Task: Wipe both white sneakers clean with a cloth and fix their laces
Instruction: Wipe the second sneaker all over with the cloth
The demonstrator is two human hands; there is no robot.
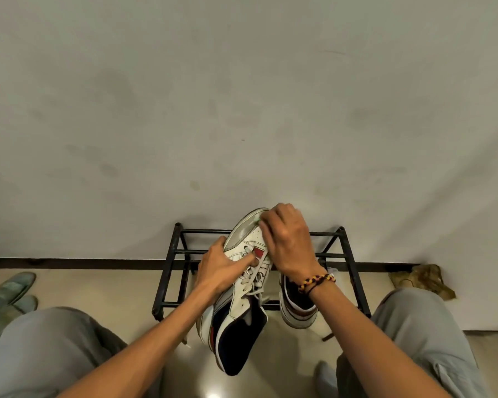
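Holding: left hand [217,268] grips the sneaker [242,285] over the rack [354,271]
Wiping: right hand [288,239] pinches a cloth [258,222] on its toe

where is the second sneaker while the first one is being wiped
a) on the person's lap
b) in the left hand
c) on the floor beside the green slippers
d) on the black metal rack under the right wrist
d: the second sneaker sits on the black metal rack, just below the right hand, while the left hand holds the raised sneaker.
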